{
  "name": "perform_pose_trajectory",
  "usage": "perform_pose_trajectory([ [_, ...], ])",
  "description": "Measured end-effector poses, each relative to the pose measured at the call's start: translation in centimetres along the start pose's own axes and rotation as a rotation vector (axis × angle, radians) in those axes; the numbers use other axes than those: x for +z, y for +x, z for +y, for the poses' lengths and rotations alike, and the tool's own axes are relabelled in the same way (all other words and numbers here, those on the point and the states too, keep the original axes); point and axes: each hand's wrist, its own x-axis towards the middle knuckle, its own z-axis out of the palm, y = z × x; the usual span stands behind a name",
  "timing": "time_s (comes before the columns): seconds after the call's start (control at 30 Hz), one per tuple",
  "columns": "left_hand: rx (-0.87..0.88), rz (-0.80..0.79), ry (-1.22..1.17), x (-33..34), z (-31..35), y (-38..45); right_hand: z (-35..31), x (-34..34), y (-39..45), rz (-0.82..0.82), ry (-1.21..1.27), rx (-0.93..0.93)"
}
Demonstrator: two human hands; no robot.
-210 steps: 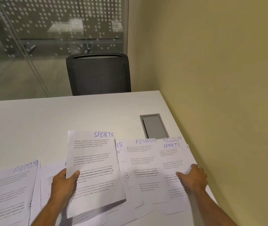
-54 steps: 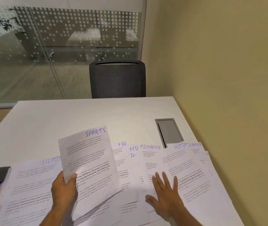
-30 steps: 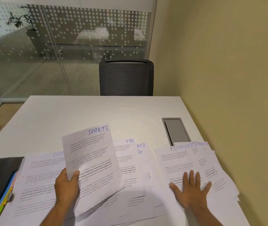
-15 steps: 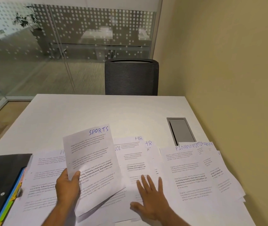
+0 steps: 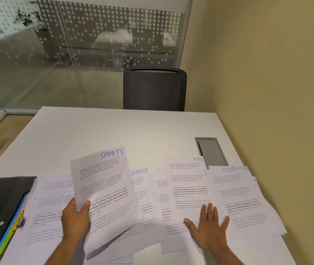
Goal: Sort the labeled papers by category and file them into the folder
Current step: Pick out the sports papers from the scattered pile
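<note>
Two hands work over loose papers on the white table (image 5: 98, 131). Left hand (image 5: 75, 219) pinches the SPORTS sheet (image 5: 104, 190), lifted above the spread. Right hand (image 5: 208, 229) lies flat, fingers spread, on the HR sheet (image 5: 186, 180), left of the FINANCE stack (image 5: 236, 190). Folder (image 5: 1, 205) sits at near left.

Your left hand (image 5: 75, 219) holds up a sheet (image 5: 104, 190) with "SPORTS" handwritten in blue at its top right corner. Just to its right, a sheet lying on the table (image 5: 140, 190) reads "FINANCE", farther right another (image 5: 187, 180) reads "HR", and the sheet nearest the wall (image 5: 234, 190) shows "FINANCE" with more letters crowding in from the paper beneath. The printed paragraphs on all of them are too small to read beyond stray bold words.
</note>
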Motion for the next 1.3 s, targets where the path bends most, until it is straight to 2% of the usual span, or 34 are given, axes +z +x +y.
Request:
perform_pose_trajectory([
  [0.1, 0.013, -0.003, 0.003, 0.1, 0.2, -0.1, -0.6, 0.0, -0.2, 0.018, 0.016, -0.034],
  [0.17, 0.018, -0.005, 0.004, 0.2, 0.3, -0.2, -0.5, 0.5, 0.0, 0.0, -0.01, -0.131],
  [0.23, 0.016, -0.006, 0.006, 0.2, 0.3, -0.2, -0.5, 2.2, 0.9, 0.066, -0.118, -0.308],
  [0.3, 0.011, -0.005, 0.006, 0.3, 0.2, -0.1, -0.8, 2.4, 0.6, 0.017, -0.16, -0.382],
  [0.53, 0.002, -0.011, -0.031, 0.5, 0.7, -0.1, 0.1, -0.3, 0.6, 0.05, -0.026, -0.047],
  [0.57, 0.002, -0.013, -0.035, 0.6, 0.8, -0.1, 0.1, -0.4, 0.6, 0.032, 0.008, -0.049],
  [0.63, 0.004, -0.015, -0.044, 0.8, 0.8, -0.1, 0.0, -0.4, 0.6, 0.041, 0.0, -0.165],
  [0.7, 0.0, -0.016, -0.055, 1.0, 0.7, -0.2, -0.1, 0.1, 0.7, -0.054, -0.06, -0.267],
  [0.73, 0.001, -0.016, -0.054, 1.0, 0.7, -0.2, -0.3, 0.2, 0.9, -0.007, -0.085, -0.262],
  [0.8, 0.006, -0.016, -0.048, 1.2, 0.9, -0.1, -0.2, -0.2, 0.6, 0.036, -0.044, -0.162],
  [0.87, 0.014, -0.01, -0.03, 1.2, 1.1, 0.1, 0.0, -0.4, 0.8, 0.031, 0.02, 0.017],
  [0.9, 0.019, -0.009, -0.018, 1.2, 1.2, 0.1, 0.0, -0.7, 0.7, 0.051, 0.038, 0.018],
  [0.97, 0.022, -0.01, -0.009, 1.3, 1.5, 0.1, -0.4, -0.6, 0.2, 0.096, -0.02, -0.064],
  [1.07, 0.027, -0.012, 0.013, 1.3, 1.5, 0.2, -2.0, 1.7, 0.3, 0.152, -0.091, -0.314],
  [1.3, 0.03, -0.019, 0.018, 0.9, 2.0, 0.2, -6.5, 1.5, -1.6, 0.046, -0.113, -0.517],
])
